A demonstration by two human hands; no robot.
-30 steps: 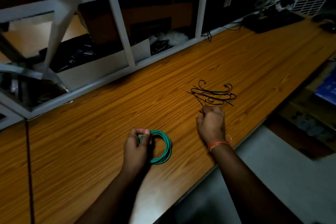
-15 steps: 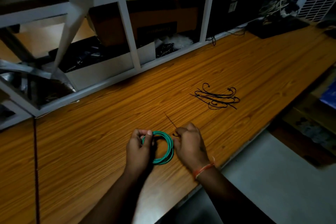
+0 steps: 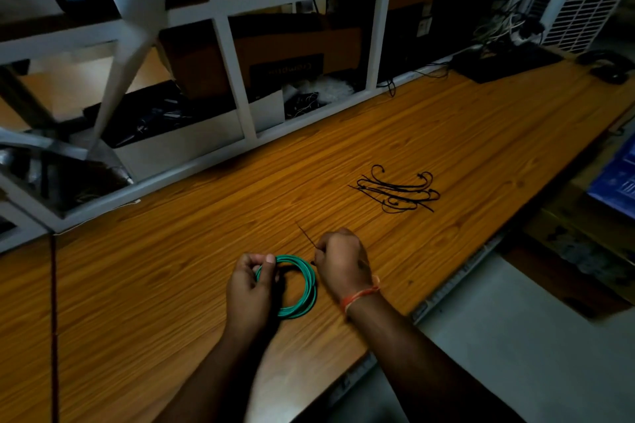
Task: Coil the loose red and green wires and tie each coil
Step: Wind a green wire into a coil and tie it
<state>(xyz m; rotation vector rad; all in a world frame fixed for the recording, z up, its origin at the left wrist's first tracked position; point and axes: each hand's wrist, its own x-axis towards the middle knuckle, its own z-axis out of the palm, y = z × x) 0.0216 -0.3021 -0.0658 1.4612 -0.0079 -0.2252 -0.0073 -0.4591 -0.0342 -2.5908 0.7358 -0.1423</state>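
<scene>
Your left hand (image 3: 250, 288) pinching the green wire coil (image 3: 299, 288) at its left side above the wooden bench (image 3: 171, 268), your right hand (image 3: 342, 259) curled round a black cable tie (image 3: 307, 234) touching the coil's right edge, spare black ties (image 3: 398, 191) well apart beyond.

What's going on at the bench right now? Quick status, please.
Left hand grips green coil. Right hand pinches one black tie beside it. Coil not yet tied. Spare ties lie clear on the bench.

My table (image 3: 446, 134) is streaky orange wood with a dull sheen, my green coil (image 3: 307, 280) smooth plastic-coated wire, the black ties (image 3: 398, 191) thin plastic.
</scene>
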